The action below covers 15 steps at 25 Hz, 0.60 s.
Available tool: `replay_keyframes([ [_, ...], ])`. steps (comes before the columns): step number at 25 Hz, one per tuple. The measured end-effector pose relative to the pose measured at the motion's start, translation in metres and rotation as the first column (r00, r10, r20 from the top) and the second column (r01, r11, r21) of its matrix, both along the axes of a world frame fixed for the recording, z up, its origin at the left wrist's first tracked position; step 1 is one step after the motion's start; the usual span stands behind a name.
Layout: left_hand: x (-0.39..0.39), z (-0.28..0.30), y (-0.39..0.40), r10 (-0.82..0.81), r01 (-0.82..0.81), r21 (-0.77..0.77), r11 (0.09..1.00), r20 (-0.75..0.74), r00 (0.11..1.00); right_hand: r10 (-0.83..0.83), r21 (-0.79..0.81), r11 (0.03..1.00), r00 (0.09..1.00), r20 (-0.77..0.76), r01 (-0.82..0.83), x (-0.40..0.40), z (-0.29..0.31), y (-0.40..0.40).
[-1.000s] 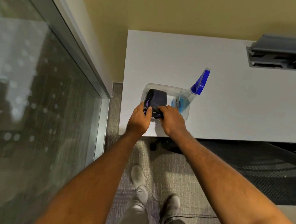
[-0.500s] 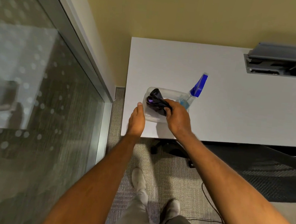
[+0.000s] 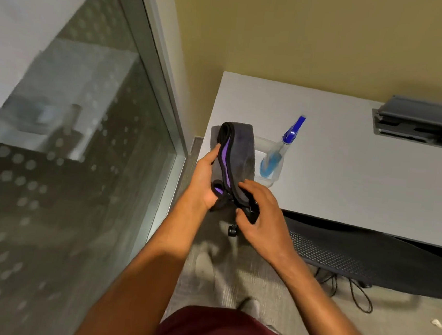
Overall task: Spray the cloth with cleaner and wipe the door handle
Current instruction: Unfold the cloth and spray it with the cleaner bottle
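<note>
I hold the folded cloth (image 3: 238,155) in my left hand (image 3: 204,176); my right hand (image 3: 261,211) pinches its lower edge. I judge I'm readying it for spraying. Next my right must release and grasp the spray bottle (image 3: 278,154) just beyond my fingers.

Both forearms extend forward, bare. Left hand (image 3: 205,176) palm turned inward, fingers curled in a closed grip. Right hand (image 3: 261,211) palm down, fingertips pinching, close beside it.

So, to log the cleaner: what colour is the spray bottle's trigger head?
Blue, on the clear plastic spray bottle of pale blue liquid; head view.
</note>
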<state>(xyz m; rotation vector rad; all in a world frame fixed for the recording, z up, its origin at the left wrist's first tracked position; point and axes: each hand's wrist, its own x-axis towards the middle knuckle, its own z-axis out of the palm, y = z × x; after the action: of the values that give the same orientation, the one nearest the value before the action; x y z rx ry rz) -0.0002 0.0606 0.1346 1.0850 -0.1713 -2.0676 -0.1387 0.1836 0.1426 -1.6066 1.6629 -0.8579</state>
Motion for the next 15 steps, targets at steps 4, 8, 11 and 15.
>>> replay_keyframes([
  [4,-0.002,0.017,0.044,0.028,-0.038,-0.125,0.991,-0.080,0.996,-0.101,0.049,0.995,0.957,0.271,0.091,-0.004,0.028,0.009],
  [8,0.001,0.032,0.080,-0.014,-0.001,-0.239,0.971,-0.063,0.998,-0.043,0.127,0.992,0.966,0.256,0.010,0.000,0.041,0.009],
  [11,0.012,0.042,0.096,0.028,-0.050,-0.242,0.969,-0.096,0.995,-0.065,0.142,0.990,0.959,0.276,0.026,0.001,0.034,0.015],
  [15,0.039,0.050,0.104,0.086,-0.113,-0.209,0.971,-0.136,0.987,-0.318,0.267,0.944,0.759,0.568,0.196,-0.025,0.031,0.011],
])
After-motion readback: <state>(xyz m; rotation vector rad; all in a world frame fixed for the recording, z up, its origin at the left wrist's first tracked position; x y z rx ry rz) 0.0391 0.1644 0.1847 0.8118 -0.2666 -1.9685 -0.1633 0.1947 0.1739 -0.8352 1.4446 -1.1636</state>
